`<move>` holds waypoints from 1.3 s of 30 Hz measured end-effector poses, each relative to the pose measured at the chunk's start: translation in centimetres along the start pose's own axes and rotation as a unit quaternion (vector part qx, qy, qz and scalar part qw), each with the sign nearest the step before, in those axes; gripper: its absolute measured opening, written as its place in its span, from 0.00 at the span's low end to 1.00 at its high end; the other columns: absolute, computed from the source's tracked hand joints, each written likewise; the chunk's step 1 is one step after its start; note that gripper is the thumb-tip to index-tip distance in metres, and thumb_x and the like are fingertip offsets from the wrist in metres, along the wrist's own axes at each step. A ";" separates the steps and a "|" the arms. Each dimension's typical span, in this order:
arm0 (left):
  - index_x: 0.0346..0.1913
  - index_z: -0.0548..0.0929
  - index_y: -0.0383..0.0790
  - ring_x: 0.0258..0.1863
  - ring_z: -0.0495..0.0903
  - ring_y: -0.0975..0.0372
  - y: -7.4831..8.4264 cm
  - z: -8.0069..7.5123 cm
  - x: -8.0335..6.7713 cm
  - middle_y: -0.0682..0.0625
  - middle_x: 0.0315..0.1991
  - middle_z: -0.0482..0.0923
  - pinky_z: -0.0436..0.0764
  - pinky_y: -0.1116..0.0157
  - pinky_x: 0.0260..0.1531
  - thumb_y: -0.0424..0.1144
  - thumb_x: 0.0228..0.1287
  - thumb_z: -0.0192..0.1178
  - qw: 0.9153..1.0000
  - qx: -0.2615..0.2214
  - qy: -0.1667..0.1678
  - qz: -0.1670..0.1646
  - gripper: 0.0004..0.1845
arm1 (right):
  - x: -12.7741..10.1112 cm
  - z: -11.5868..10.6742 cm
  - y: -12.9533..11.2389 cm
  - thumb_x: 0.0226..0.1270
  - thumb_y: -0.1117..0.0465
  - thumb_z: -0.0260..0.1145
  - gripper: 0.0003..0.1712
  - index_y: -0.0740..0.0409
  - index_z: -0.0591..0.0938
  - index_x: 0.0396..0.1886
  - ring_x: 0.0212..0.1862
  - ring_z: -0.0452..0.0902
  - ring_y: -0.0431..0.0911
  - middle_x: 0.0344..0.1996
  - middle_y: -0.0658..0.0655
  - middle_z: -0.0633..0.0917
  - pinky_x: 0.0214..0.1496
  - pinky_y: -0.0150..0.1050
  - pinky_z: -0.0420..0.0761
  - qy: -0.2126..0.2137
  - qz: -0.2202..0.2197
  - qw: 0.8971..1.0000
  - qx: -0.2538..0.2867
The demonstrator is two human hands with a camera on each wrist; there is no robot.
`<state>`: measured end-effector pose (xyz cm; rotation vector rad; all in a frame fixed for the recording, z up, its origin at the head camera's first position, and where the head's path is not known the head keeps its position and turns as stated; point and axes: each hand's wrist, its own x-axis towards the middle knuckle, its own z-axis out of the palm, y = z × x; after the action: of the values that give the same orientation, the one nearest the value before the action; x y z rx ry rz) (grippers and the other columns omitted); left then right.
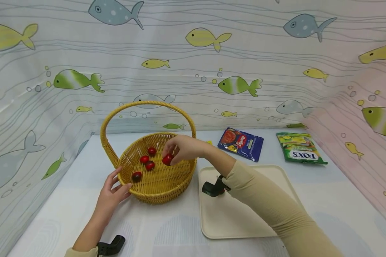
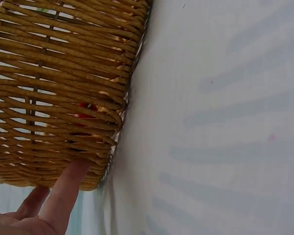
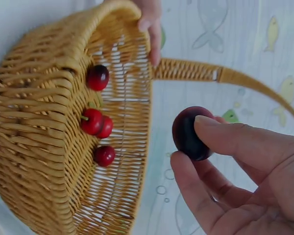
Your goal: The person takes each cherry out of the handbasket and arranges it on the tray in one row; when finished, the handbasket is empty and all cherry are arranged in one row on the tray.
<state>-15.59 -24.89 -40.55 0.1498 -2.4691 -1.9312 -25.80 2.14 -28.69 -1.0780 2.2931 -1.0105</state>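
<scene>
1. While the right hand (image 1: 183, 148) hovers over the wicker basket (image 1: 157, 192), its fingertips pinch a dark red cherry (image 3: 191, 133) above the basket's floor.
2. Four more cherries (image 1: 144, 159) lie inside the basket.
3. Against the basket's near outer wall, the left hand (image 1: 110, 194) rests with fingers straight.
4. Just right of the basket lies a cream tray (image 1: 218, 217).

basket handle (image 1: 148, 104) arching overhead, tray (image 1: 244, 221) beside
</scene>
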 end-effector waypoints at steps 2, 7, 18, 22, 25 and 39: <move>0.74 0.44 0.49 0.61 0.61 0.45 -0.1 0.0 0.0 0.34 0.69 0.45 0.80 0.66 0.43 0.38 0.68 0.54 1.000 0.000 0.001 0.000 0.39 | -0.9 0.1 -0.1 0.54 0.71 0.70 0.13 0.58 0.82 0.40 0.39 0.78 0.44 0.37 0.51 0.81 0.41 0.32 0.80 0.008 -0.012 1.000 0.006; 0.74 0.44 0.49 0.61 0.61 0.44 -0.1 0.0 0.0 0.34 0.69 0.45 0.80 0.65 0.43 0.39 0.67 0.55 1.000 0.001 0.002 -0.002 0.39 | -3.0 0.2 -0.1 0.55 0.70 0.69 0.13 0.58 0.82 0.41 0.37 0.79 0.42 0.38 0.50 0.82 0.41 0.32 0.80 0.028 -0.027 0.999 0.014; 0.74 0.43 0.51 0.62 0.60 0.45 -0.2 -0.1 -0.1 0.34 0.69 0.44 0.79 0.66 0.43 0.39 0.67 0.54 1.000 -0.004 0.003 -0.020 0.39 | -7.6 1.1 1.6 0.55 0.71 0.68 0.13 0.58 0.82 0.41 0.40 0.79 0.43 0.39 0.52 0.81 0.42 0.34 0.81 0.077 -0.006 0.995 0.061; 0.74 0.43 0.51 0.62 0.60 0.44 -0.1 0.0 -0.1 0.34 0.69 0.44 0.79 0.64 0.44 0.40 0.67 0.55 1.000 -0.003 0.003 -0.015 0.40 | -9.5 1.5 2.7 0.55 0.70 0.68 0.13 0.58 0.82 0.41 0.40 0.79 0.44 0.40 0.52 0.81 0.43 0.35 0.81 0.100 0.005 0.992 0.074; 0.74 0.44 0.50 0.61 0.61 0.44 -0.3 0.0 0.0 0.34 0.69 0.45 0.80 0.64 0.43 0.40 0.67 0.55 1.000 0.001 0.006 -0.006 0.39 | -10.7 1.9 3.7 0.55 0.69 0.69 0.13 0.58 0.81 0.41 0.40 0.79 0.44 0.40 0.52 0.81 0.44 0.35 0.80 0.117 0.011 0.990 0.080; 0.74 0.44 0.50 0.62 0.61 0.43 -0.4 0.0 0.2 0.33 0.69 0.45 0.79 0.64 0.43 0.41 0.67 0.55 1.000 0.005 0.008 -0.009 0.40 | -15.0 2.9 7.3 0.54 0.70 0.69 0.14 0.58 0.81 0.41 0.41 0.79 0.47 0.40 0.55 0.82 0.42 0.35 0.81 0.169 0.046 0.979 0.103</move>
<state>-15.72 -24.95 -40.93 0.1890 -2.4764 -1.9167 -18.28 15.85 -35.23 -0.7550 2.4007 -1.4492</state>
